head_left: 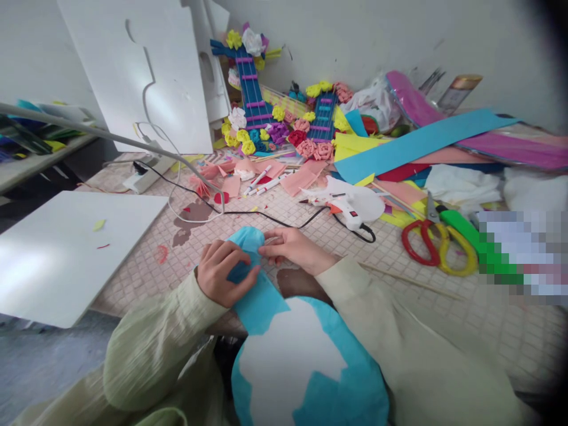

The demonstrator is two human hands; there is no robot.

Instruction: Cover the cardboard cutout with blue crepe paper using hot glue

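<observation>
A guitar-shaped white board (284, 343) partly wrapped in blue crepe paper lies before me, its round body toward my lap and its neck pointing away. My left hand (227, 273) is closed around the neck near its far end, thumb and fingers over the blue paper (254, 238). With fingertips pinched at the right edge of that same end, my right hand (293, 248) grips the paper's edge. Just beyond my right hand lies a white hot glue gun (350, 204) with an orange trigger, its black cord running left.
Scissors (437, 245) with red and yellow handles and a thin stick (412, 281) lie to the right. Decorated paper guitars (252, 94) and tall white panels (146, 71) lean at the back. Blue paper strips (421, 142), markers (266, 182) and a power strip (148, 171) crowd the table. A white board (75, 254) is left.
</observation>
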